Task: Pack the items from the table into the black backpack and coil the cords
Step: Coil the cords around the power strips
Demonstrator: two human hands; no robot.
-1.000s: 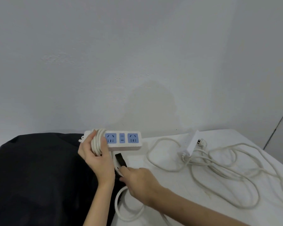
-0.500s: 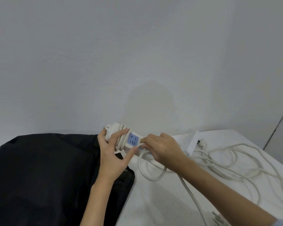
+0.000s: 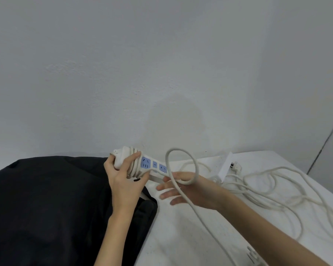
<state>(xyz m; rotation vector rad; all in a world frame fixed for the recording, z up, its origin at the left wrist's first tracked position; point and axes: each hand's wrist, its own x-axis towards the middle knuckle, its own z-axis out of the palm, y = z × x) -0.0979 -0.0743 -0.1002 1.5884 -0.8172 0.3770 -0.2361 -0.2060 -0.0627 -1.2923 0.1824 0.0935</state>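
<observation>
My left hand [image 3: 126, 181] grips the left end of a white power strip [image 3: 152, 167] with blue sockets, held in the air over the edge of the black backpack [image 3: 52, 206]. Several turns of its white cord are wound round the strip under my fingers. My right hand [image 3: 188, 191] is just right of the strip with fingers stretched out. The free cord [image 3: 183, 166] makes a loop over that hand and trails down to the plug [image 3: 255, 256] at the bottom edge.
The white table [image 3: 190, 237] fills the lower right. A second white power strip [image 3: 226, 167] lies at its back with a long tangled cord [image 3: 277, 191] spread to the right. A grey wall stands close behind.
My right hand dropped from the top of the strip to below and right of it, with fingers now spread. The cord has swung up into a loop over that hand.
</observation>
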